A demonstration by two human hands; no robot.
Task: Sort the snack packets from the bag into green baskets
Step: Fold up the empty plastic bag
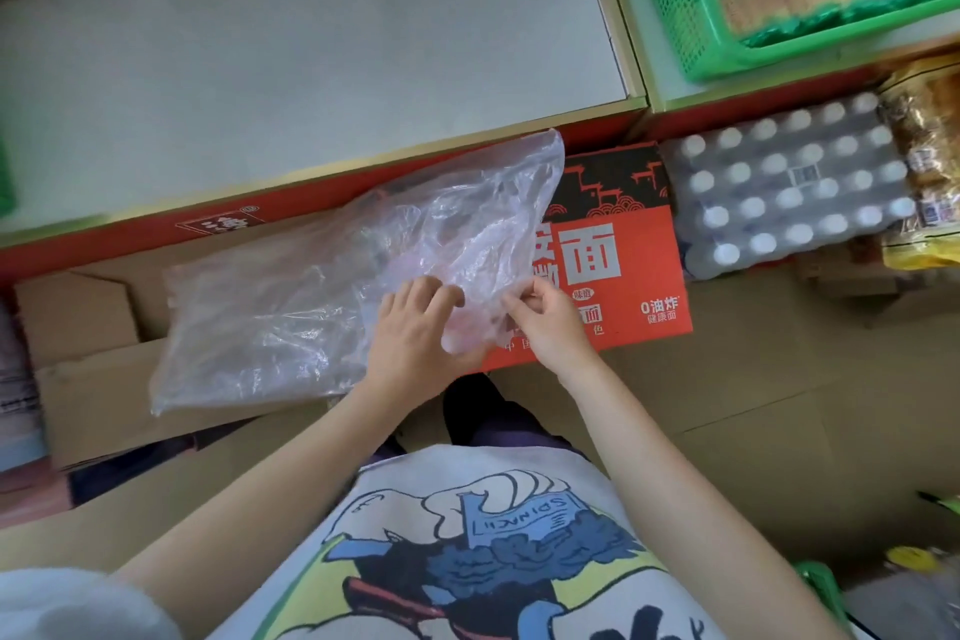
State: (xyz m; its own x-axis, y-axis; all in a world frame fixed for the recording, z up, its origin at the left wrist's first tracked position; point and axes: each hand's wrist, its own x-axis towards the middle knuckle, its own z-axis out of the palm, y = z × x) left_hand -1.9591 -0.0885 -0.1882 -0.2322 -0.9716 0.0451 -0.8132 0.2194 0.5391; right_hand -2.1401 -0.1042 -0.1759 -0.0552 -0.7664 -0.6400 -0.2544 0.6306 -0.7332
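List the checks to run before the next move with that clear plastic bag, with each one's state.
1. Right hand pinches the plastic bag: ok.
2. Left hand rests on the bag with curled fingers; real grip: cannot tell.
3. Bag emptied of packets: looks ok, crumpled film hides some.
4. Green basket in view upper right, already holding packets: ok.
5. Bag lies over the red carton: ok.
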